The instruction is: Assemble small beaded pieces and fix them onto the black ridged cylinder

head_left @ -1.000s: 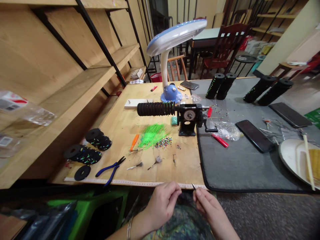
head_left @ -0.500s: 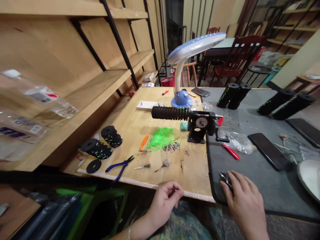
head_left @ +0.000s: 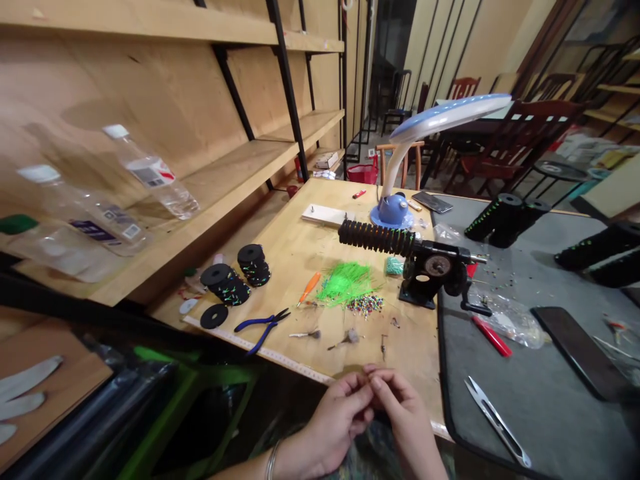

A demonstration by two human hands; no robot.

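Observation:
At the table's front edge, my left hand (head_left: pixel 338 419) and my right hand (head_left: pixel 406 417) meet, fingertips pinched together. Whatever lies between them is too small or hidden to make out. Silver thread snips (head_left: pixel 495 419) rest on the grey mat to the right of my right hand. Just beyond the hands are a small metal piece (head_left: pixel 383 347) and two small tufted pieces, one of them a grey tuft (head_left: pixel 351 337). Blue-handled pliers (head_left: pixel 263 327) lie open to the left. Farther back are a bright green heap of strands (head_left: pixel 347 283) and multicoloured beads (head_left: pixel 366 305).
A black hand-cranked winder (head_left: pixel 431 270) carries a wrapped black foam roll (head_left: pixel 377 239). Behind it stands a blue desk lamp (head_left: pixel 393 210). Black foam discs (head_left: pixel 225 285) are stacked at left; a phone (head_left: pixel 583 350) and red pen-like stick (head_left: pixel 493 335) lie on the mat (head_left: pixel 467 373).
My right hand has left the mat and moved left to join my left hand. The snips now lie uncovered where it was. The view has turned left.

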